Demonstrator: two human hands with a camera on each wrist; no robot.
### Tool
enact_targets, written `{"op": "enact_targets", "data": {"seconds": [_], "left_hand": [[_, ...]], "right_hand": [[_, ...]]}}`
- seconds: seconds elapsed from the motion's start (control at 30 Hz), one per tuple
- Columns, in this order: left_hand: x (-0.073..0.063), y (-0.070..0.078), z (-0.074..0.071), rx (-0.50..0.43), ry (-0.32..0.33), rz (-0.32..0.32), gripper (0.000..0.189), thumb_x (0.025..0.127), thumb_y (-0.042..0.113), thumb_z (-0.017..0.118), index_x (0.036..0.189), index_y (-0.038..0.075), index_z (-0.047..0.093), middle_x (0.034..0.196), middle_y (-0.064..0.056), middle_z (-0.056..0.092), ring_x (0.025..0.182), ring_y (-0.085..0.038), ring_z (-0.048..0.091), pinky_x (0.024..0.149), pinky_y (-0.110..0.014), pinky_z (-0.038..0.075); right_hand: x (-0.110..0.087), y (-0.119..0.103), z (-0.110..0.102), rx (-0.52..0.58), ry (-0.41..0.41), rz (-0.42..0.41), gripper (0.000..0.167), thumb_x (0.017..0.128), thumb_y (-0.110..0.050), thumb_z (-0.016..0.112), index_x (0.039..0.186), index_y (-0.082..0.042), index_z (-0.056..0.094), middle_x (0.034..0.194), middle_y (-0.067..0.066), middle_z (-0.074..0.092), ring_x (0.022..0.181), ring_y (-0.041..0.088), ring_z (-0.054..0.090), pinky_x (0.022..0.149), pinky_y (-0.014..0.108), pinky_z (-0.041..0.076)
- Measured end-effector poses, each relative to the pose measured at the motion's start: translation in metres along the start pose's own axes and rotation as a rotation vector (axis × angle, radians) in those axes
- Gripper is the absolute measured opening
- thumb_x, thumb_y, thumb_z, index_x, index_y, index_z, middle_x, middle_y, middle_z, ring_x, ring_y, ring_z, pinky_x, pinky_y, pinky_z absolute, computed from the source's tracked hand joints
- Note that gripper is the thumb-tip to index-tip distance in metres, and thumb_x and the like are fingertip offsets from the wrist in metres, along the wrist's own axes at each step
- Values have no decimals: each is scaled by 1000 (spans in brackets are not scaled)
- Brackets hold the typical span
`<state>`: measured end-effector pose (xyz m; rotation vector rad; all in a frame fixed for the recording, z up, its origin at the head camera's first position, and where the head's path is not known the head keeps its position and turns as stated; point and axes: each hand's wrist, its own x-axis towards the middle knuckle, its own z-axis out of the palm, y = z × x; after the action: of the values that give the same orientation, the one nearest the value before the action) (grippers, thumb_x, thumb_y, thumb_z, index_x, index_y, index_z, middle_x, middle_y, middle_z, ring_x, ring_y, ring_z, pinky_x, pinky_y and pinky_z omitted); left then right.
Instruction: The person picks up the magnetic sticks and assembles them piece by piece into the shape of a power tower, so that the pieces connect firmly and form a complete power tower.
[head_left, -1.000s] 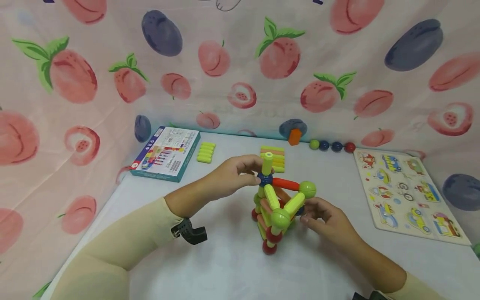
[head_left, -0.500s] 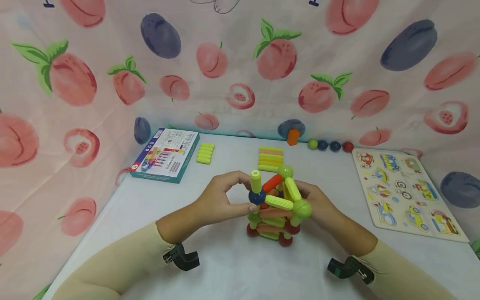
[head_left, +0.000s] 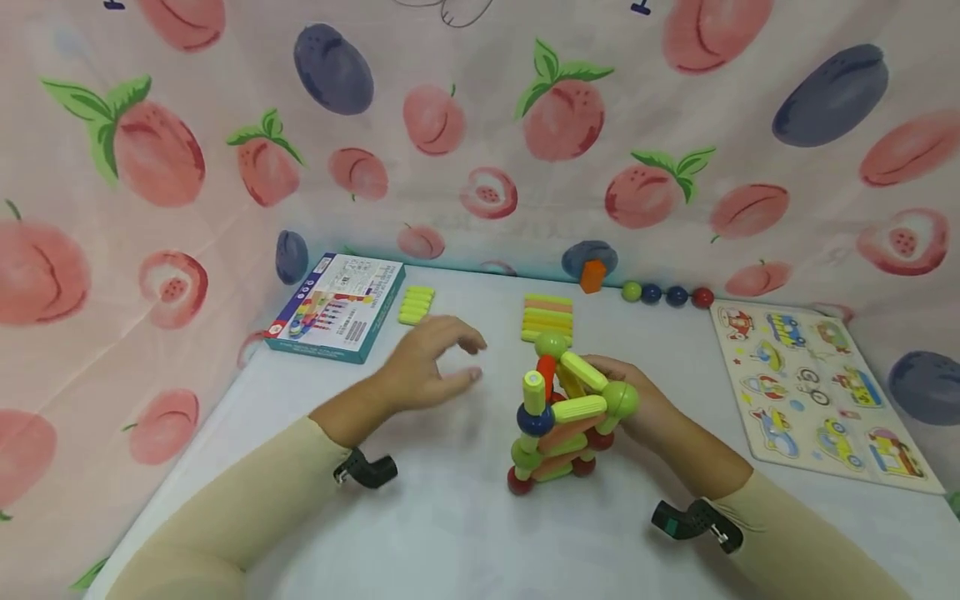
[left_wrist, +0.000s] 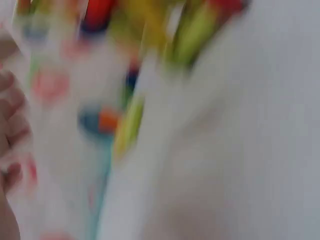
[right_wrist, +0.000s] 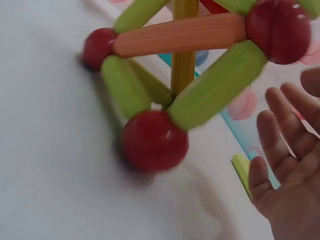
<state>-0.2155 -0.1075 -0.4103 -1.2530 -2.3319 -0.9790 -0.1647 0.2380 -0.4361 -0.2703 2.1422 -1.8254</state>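
Observation:
A tower of ribbed magnetic rods and balls (head_left: 555, 450) stands on the table in the head view. A yellow-green rod (head_left: 534, 392) points up from its dark blue ball (head_left: 536, 419). My left hand (head_left: 423, 367) is off to the tower's left, thumb and fingers apart, holding nothing. My right hand (head_left: 637, 400) is at the tower's right side, partly hidden behind a green ball (head_left: 620, 399). In the right wrist view its fingers (right_wrist: 280, 145) are extended beside the tower's red balls (right_wrist: 156, 141); whether it touches the tower cannot be seen. The left wrist view is blurred.
A toy box (head_left: 337, 304) lies at the back left, beside short green rods (head_left: 416, 305). Longer rods (head_left: 547, 317) lie in a row behind the tower. An orange block (head_left: 592, 276), several loose balls (head_left: 663, 294) and a picture puzzle board (head_left: 825, 392) are toward the right.
The tower has turned, its blue ball and upright rod coming round to the front left. My left hand has let go of the blue ball and drawn back left. The right hand moved behind the tower's right side.

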Motion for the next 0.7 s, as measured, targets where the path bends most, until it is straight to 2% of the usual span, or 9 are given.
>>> {"op": "enact_targets", "data": {"seconds": [0.07, 0.13, 0.17, 0.23, 0.3, 0.37, 0.53, 0.63, 0.7], "left_hand": [[-1, -36, -11, 240, -38, -168, 27, 96, 17, 74, 122, 10, 73, 115, -6, 73, 111, -25, 66, 98, -48, 49], [-2, -67, -19, 443, -123, -309, 27, 99, 14, 71, 126, 11, 74, 119, -8, 72, 114, -30, 65, 98, -49, 49], [-2, -78, -22, 512, -179, -362, 28, 100, 13, 70, 128, 11, 75, 121, -9, 71, 116, -32, 63, 98, -50, 48], [-2, -94, -25, 608, -292, -414, 30, 101, 13, 69, 130, 12, 75, 124, -11, 70, 118, -34, 61, 97, -50, 47], [-1, -103, -23, 655, -374, -420, 30, 103, 12, 65, 131, 13, 76, 124, -12, 69, 119, -34, 59, 98, -49, 46], [2, -106, -21, 702, -434, -414, 29, 103, 11, 65, 130, 13, 76, 124, -11, 68, 119, -34, 57, 99, -49, 44], [7, -108, -20, 806, -515, -351, 21, 101, 11, 71, 120, 13, 79, 117, -9, 71, 110, -31, 58, 97, -46, 44], [9, -109, -21, 817, -524, -306, 17, 100, 16, 73, 115, 13, 79, 114, -8, 73, 107, -30, 61, 95, -46, 45], [14, -104, -21, 724, -475, -321, 18, 100, 22, 74, 116, 14, 78, 114, -6, 75, 107, -30, 63, 96, -48, 45]], "right_hand": [[-14, 1, -4, -34, 64, 5, 33, 111, -18, 54, 137, -4, 68, 138, 10, 64, 134, 27, 49, 111, 44, 44], [-27, 3, -9, -73, 97, 0, 34, 112, -20, 51, 135, -1, 68, 137, 10, 64, 133, 27, 49, 111, 47, 41], [-34, 4, -11, -89, 108, -2, 34, 112, -21, 53, 133, -1, 68, 133, 9, 67, 130, 26, 51, 110, 46, 42], [-45, 8, -13, -101, 107, -34, 32, 112, -20, 53, 130, 1, 69, 122, 7, 71, 120, 23, 58, 105, 42, 47], [-54, 12, -15, -103, 100, -78, 28, 112, -17, 54, 129, -2, 71, 115, 2, 74, 111, 19, 64, 99, 36, 52], [-60, 16, -16, -98, 97, -133, 25, 110, -10, 54, 127, -3, 71, 112, -2, 75, 104, 17, 67, 93, 33, 56], [-70, 17, -20, -120, 126, -237, 24, 109, -2, 53, 125, 1, 71, 114, -2, 75, 102, 19, 67, 87, 28, 58], [-74, 14, -23, -111, 140, -234, 23, 110, -4, 53, 123, 1, 71, 111, 4, 76, 100, 23, 68, 87, 28, 57], [-78, 13, -24, -97, 144, -217, 22, 110, -4, 53, 123, -2, 72, 110, 6, 76, 100, 21, 69, 86, 29, 58]]}}
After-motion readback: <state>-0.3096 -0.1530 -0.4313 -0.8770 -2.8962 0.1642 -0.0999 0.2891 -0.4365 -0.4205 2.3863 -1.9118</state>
